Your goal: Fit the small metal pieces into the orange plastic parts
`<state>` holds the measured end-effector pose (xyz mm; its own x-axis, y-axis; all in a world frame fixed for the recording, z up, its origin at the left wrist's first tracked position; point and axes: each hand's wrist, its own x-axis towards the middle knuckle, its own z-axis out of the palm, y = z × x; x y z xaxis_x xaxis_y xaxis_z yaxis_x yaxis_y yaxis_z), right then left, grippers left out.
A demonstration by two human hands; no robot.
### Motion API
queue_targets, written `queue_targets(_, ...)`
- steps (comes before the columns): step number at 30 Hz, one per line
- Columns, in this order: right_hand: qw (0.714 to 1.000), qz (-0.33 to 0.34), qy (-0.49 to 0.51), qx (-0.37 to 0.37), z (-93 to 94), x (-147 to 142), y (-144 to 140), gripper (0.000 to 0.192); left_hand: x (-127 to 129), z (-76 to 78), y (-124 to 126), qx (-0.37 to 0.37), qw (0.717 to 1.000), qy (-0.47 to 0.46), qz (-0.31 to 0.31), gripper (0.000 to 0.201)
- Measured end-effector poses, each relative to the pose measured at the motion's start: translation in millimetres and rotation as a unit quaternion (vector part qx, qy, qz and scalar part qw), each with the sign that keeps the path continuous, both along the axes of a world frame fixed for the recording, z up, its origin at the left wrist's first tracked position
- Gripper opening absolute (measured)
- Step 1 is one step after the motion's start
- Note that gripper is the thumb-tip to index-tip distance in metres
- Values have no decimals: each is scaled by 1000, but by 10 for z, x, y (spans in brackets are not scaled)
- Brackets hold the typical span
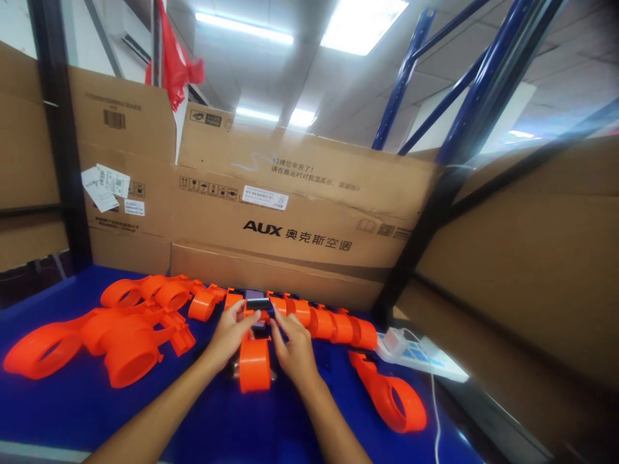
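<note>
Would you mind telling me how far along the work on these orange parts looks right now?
Seemingly finished: a row of orange pieces stands lined up along the cardboard box. In hand: the left hand and right hand both pinch a small dark part above an orange cylinder. Apparently left: the loose orange ring parts piled at left and one ring part lying at right.

cardboard boxes (300,212) behind; red bag (174,61) above | power strip (420,357), probably, right

Small dark part (258,303) mostly hidden by fingers (242,314); forearms cut off at bottom edge.
</note>
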<state>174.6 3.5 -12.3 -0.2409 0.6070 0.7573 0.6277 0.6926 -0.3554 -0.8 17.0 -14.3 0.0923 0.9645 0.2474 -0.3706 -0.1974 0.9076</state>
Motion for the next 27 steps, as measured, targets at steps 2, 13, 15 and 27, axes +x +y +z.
queue_targets(2,999,-5,-30,14,-11,13,4,48,1,3,-6,-1,1000,-4,1,46)
queue_targets(13,983,-80,-148,68,66,25,-54,49,12,4,-28,0,1000,-2,1,43)
queue_targets(15,984,-74,-147,61,73,17,-62,49,12,2,-23,-3,1000,-4,1,42)
queue_targets(27,952,103,207,-201,224,75,-57,47,25,133,-151,-49,990,-49,-124,69)
